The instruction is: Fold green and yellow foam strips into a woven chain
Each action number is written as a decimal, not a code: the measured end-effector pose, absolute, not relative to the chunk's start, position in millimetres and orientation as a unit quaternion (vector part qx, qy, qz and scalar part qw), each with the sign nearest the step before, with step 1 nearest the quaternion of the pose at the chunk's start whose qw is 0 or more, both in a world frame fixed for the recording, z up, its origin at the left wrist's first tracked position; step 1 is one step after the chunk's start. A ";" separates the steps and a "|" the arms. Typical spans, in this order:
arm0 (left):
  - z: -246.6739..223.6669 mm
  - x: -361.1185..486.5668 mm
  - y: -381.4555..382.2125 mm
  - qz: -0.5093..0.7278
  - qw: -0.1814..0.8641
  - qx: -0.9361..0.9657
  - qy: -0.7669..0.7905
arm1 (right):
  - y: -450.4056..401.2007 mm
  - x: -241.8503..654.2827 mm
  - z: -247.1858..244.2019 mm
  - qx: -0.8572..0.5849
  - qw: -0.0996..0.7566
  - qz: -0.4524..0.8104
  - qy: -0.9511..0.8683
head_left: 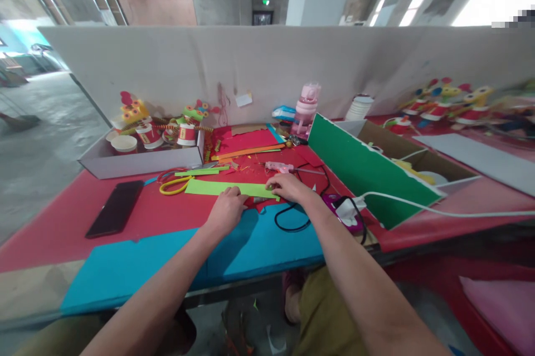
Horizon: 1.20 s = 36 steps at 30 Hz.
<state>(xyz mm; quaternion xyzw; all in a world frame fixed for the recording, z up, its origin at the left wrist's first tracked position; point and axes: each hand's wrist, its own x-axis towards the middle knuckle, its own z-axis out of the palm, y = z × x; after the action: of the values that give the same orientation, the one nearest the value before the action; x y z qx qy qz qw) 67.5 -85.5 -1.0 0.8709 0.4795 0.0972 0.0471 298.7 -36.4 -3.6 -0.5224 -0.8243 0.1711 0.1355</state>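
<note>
A light green paper strip [204,187] lies lengthwise across the red tabletop in front of me. My left hand [228,208] is closed, its bent fingers pressed on the strip's near edge around the middle. At the strip's right end, my right hand [287,186] has its fingers closed on the paper. Yellow-handled scissors [175,185] lie by the strip's left end. Just behind it are narrow green strips [198,172] and a pink glue gun [279,167]. Blue sheet material [259,239] covers the table's near edge under my forearms.
To the left are a black phone [115,208] and a box [137,165] of decorated paper cups. A green-sided box [368,172] stands right, near a purple power socket [345,214] with cables. A pink bottle [307,105] stands behind, before a grey partition [259,61].
</note>
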 end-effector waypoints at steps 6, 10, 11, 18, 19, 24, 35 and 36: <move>0.4 69.8 -85.8 0.092 0.046 0.876 0.472 | -35.3 298.9 -5.4 -0.529 0.137 0.175 -0.819; 1.8 71.6 -86.6 0.093 0.050 0.878 0.466 | -34.7 299.7 -6.4 -0.528 0.133 0.166 -0.822; 2.5 72.5 -87.4 0.091 0.050 0.879 0.465 | -34.6 299.8 -6.6 -0.526 0.134 0.163 -0.824; 10.1 68.4 -96.6 0.091 0.039 0.886 0.452 | -35.4 299.7 -5.8 -0.524 0.140 0.167 -0.824; 10.6 61.6 -97.9 0.099 0.038 0.887 0.450 | -35.9 299.7 -5.4 -0.523 0.140 0.168 -0.824; 5.3 -1.4 -98.0 0.164 0.025 0.849 0.502 | -39.9 299.6 -7.2 -0.507 0.138 0.160 -0.836; 15.8 -110.2 -58.7 0.128 -0.117 0.742 0.647 | -51.6 264.7 -24.8 -0.460 0.183 0.068 -0.866; 19.1 -112.1 -50.0 0.118 -0.136 0.737 0.652 | -51.5 261.9 -26.3 -0.460 0.185 0.068 -0.866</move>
<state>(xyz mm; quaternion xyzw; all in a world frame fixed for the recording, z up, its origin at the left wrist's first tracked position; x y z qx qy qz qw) -112.1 -50.0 19.1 0.7368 0.6518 0.1177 -0.1357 261.9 -51.5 -26.3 -0.4601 -0.8656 0.0680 0.1854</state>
